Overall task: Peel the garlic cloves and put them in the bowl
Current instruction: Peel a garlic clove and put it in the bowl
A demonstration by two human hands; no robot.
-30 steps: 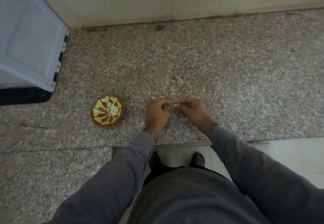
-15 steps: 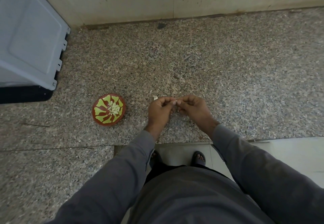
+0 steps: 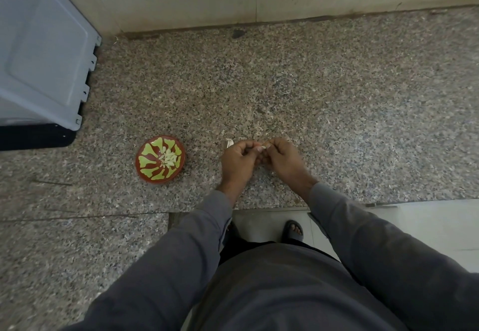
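well left of the hands, a glossy round red bowl (image 3: 160,159) with green petal shapes already holds a small heap of pale peeled cloves (image 3: 169,160). over speckled granite (image 3: 337,112), a small whitish garlic clove (image 3: 262,147) is pinched between left hand (image 3: 238,160) and right hand (image 3: 283,160), peeling judged unfinished.

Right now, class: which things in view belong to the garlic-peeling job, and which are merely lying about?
Job: garlic clove, left hand, right hand, bowl, peeled cloves.
Lying about: grey crate, sandal, countertop.
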